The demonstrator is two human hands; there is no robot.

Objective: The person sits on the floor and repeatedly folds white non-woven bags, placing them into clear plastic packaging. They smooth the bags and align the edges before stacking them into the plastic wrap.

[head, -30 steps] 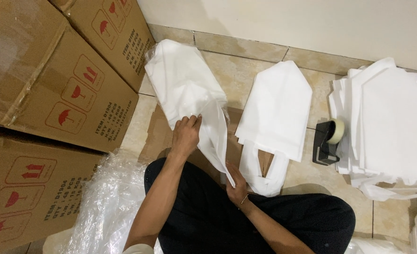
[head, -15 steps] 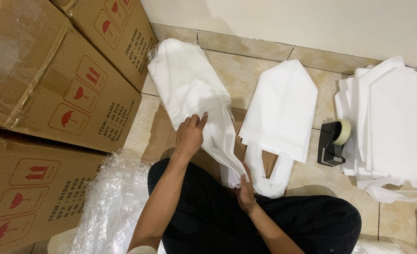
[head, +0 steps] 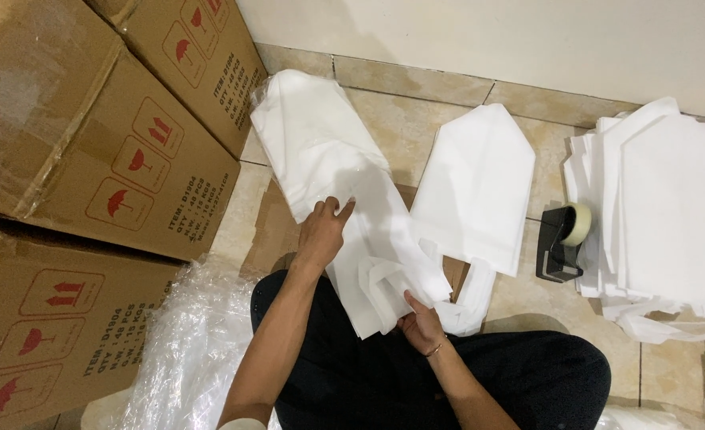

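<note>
White fabric bag (head: 344, 199) held over lap and tiled floor (head: 416, 111): edge pinched by left hand (head: 320, 231), handles gripped by right hand (head: 420, 322). Brown cartons (head: 89, 135) with red umbrella and arrow symbols stacked at left. Black tape dispenser (head: 561, 243) set beside bag stack (head: 663, 215).

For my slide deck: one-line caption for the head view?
Seated person's left hand and right hand grip a white bag beside cardboard boxes.

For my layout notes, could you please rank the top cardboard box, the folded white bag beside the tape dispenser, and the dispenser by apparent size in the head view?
1. Top cardboard box, though nearer the camera.
2. Folded white bag.
3. Tape dispenser.
</note>
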